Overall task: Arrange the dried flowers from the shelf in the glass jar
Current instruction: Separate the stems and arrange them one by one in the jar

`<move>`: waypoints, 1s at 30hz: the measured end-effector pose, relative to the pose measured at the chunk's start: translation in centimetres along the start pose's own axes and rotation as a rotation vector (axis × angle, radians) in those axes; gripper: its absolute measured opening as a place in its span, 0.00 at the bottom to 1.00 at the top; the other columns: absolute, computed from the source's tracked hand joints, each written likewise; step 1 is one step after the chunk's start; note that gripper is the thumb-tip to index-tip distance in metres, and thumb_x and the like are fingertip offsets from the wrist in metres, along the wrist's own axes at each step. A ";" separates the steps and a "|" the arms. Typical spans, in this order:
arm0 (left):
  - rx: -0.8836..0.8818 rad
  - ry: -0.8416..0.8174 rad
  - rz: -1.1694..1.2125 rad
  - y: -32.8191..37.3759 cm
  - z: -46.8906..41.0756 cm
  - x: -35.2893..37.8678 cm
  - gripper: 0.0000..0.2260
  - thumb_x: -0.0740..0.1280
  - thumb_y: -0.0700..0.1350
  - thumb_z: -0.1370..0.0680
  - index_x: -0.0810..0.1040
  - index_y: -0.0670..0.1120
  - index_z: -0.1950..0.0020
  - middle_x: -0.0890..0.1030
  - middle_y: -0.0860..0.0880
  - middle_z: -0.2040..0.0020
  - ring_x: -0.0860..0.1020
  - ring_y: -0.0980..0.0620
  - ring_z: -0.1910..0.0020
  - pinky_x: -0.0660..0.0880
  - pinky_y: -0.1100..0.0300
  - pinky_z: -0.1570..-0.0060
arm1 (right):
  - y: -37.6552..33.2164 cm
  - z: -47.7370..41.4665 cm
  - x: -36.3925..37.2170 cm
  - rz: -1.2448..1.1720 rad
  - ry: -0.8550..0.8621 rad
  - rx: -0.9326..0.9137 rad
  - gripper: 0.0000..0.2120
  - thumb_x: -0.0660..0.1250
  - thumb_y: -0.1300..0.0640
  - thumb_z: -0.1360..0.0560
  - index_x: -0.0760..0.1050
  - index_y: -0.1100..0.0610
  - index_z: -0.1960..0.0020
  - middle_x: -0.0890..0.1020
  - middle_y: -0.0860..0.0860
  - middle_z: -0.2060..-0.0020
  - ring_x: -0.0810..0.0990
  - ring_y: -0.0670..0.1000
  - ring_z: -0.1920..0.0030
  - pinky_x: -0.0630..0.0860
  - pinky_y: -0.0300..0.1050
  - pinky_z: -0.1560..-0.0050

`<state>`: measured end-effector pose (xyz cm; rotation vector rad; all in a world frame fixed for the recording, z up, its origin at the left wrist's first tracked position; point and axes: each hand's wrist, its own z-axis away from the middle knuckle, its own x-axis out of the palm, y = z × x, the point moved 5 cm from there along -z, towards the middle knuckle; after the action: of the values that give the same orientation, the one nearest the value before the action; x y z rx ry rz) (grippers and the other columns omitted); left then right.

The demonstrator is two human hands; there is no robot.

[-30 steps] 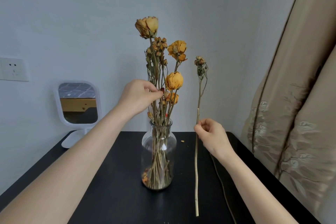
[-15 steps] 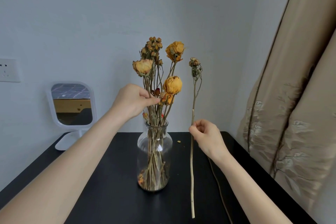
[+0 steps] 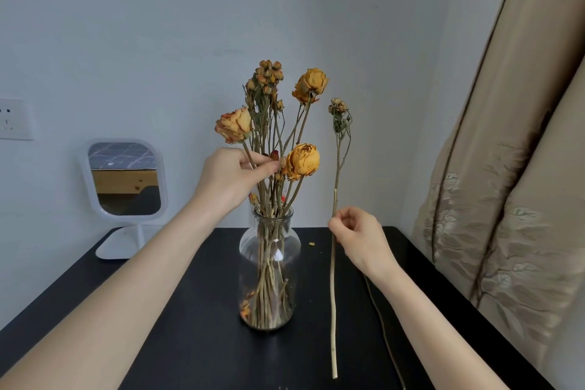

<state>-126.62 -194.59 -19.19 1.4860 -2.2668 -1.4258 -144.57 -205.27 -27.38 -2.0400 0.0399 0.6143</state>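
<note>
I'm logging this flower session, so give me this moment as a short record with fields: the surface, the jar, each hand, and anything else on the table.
surface: black table
glass jar: upright on the table, holding a bunch of dried orange flowers
left hand: pinching a rose stem in the bunch above the jar's mouth
right hand: pinching a long single stem, held upright outside the jar, right of it
single stem's top: small dried buds
other items: white mirror at back left; petal crumb behind the jar
right edge: beige curtain

Home bedroom: vanity mirror (image 3: 125, 179) reflecting bed, embroidered curtain (image 3: 512, 199), black table (image 3: 190, 342)
</note>
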 end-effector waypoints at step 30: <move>-0.199 -0.014 0.118 -8.9 4.5 6.6 0.29 0.77 0.57 0.39 0.66 0.54 0.45 0.73 0.64 0.55 0.73 0.65 0.58 0.66 0.75 0.63 | -6.5 -3.7 -5.0 -0.276 0.316 -0.259 0.10 0.58 0.60 0.24 0.65 0.51 0.62 0.70 0.52 0.68 0.67 0.50 0.66 0.65 0.44 0.67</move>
<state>-126.34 -197.50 -30.81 1.2662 -2.1091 -1.5774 -145.63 -206.00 -18.50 -2.3241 -0.1397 0.1263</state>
